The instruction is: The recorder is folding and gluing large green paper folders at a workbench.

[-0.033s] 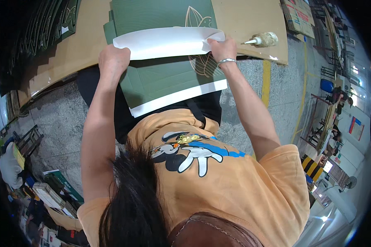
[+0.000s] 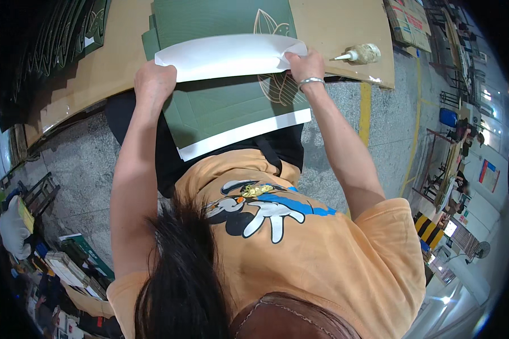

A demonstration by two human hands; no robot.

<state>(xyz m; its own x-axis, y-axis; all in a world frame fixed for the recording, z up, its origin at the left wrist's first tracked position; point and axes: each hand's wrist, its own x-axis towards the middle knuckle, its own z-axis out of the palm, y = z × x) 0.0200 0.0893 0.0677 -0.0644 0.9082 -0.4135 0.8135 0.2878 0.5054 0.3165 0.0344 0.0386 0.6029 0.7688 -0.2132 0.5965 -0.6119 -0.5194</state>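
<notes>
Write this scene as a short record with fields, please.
Left hand: fingers hold left end of white band
Right hand: fingers hold its right end
Main item: green sheet, white strip along its near edge
Bottle: lying on table, right of the right hand, nozzle pointing left
Upper left: dark green folded pieces

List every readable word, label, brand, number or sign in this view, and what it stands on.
None is clear enough to quote.
Brown stack, upper right: red print, too blurred.
Green-and-white panel, lower left: pale marks, too small.
Red-and-blue poster, right: too small.
Green sheet: leaf line drawing, no words seen.
White strip: no print seen.
Squeeze bottle: no lettering discernible.
</notes>
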